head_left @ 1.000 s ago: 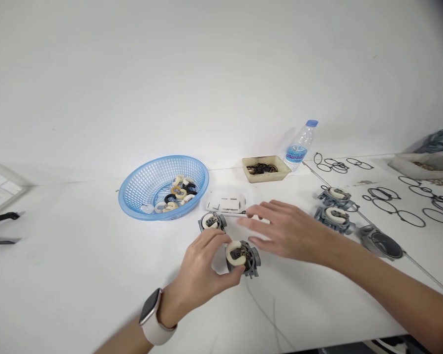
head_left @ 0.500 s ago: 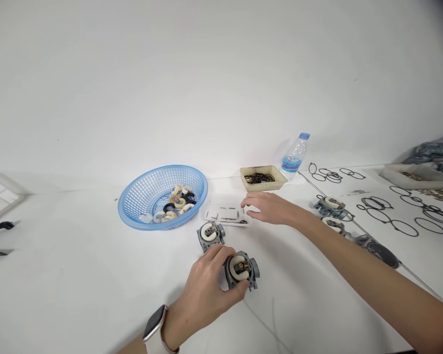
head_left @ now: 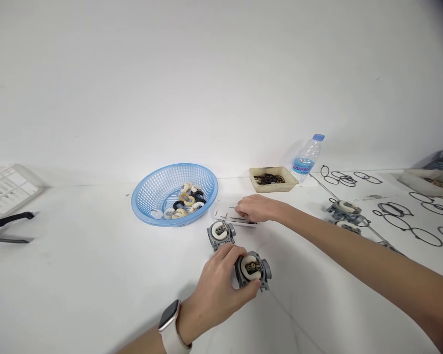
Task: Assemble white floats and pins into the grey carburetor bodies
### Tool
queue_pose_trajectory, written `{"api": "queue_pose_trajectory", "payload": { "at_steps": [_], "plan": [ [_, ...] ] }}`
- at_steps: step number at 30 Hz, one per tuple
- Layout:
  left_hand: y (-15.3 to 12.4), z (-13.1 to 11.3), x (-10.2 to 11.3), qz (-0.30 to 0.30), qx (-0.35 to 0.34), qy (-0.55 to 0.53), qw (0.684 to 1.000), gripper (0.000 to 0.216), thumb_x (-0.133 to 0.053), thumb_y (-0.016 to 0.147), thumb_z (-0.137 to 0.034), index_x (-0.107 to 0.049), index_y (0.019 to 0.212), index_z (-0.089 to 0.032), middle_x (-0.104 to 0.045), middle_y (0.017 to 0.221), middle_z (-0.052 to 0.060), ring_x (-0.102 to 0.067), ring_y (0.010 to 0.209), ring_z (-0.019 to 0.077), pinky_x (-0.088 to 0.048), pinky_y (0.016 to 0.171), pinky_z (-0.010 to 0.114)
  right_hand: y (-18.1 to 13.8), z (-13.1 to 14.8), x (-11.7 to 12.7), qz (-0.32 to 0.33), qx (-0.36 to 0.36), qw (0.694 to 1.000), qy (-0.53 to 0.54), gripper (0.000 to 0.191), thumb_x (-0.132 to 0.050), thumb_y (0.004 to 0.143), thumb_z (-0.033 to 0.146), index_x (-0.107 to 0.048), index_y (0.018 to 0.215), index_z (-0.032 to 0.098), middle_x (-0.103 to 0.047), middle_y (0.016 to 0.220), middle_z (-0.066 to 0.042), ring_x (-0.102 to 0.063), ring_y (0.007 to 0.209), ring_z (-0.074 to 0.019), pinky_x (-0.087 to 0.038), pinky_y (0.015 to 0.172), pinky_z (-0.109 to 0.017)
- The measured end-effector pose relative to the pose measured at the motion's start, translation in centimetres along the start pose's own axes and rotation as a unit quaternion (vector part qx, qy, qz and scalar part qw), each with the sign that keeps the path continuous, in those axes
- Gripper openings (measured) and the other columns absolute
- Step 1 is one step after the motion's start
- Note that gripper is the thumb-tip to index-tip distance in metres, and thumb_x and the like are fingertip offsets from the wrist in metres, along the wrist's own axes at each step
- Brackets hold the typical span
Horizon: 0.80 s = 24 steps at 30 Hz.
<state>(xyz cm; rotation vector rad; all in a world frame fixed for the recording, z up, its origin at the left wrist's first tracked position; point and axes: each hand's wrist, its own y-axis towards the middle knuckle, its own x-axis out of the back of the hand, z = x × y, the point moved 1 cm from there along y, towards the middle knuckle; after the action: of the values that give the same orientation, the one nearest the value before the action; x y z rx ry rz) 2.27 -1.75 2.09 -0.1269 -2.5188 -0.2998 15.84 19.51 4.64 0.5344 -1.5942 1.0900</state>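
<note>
My left hand [head_left: 219,287] is wrapped round a grey metal carburetor body [head_left: 266,269], with a white C-shaped float and brass parts facing up. Just behind it a second carburetor body [head_left: 221,232] with a white float rests on the table. My right hand [head_left: 257,207] is down at a small flat white tray [head_left: 221,215] holding thin dark pins. Its fingers are pressed together over the tray; whatever is between the fingertips is too small to make out. More carburetor bodies [head_left: 345,210] stand right, partly behind my right forearm.
A blue basket [head_left: 138,204] holds several white, black and tan floats. Behind are a cream tray [head_left: 291,184] of black rings and a water bottle [head_left: 306,157]. Black rubber rings [head_left: 395,209] lie right. Pliers [head_left: 11,228] and a compartment box [head_left: 15,187] are at left.
My right hand has moved left and down onto the small white tray, and its fingers have closed. My left hand keeps its hold on the carburetor. The whole view has shifted slightly left.
</note>
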Motion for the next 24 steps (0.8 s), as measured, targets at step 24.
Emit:
{"api": "queue_pose_trajectory", "payload": {
  "at_steps": [24],
  "plan": [
    [-0.4,0.4,-0.2,-0.081,-0.051,-0.037,0.995,0.026,-0.066,0.084,-0.025,-0.058,0.109,-0.022,-0.065,0.102,0.006,-0.061,0.090,0.0219,-0.051,0.078,0.033,2.9,0.8,0.7,0.031,-0.009,0.996,0.089,0.031,-0.067,0.096,0.038,-0.063,0.118,0.016,-0.065,0.108,-0.006,-0.063,0.093,-0.0206,-0.054,0.082,-0.038]
  ]
}}
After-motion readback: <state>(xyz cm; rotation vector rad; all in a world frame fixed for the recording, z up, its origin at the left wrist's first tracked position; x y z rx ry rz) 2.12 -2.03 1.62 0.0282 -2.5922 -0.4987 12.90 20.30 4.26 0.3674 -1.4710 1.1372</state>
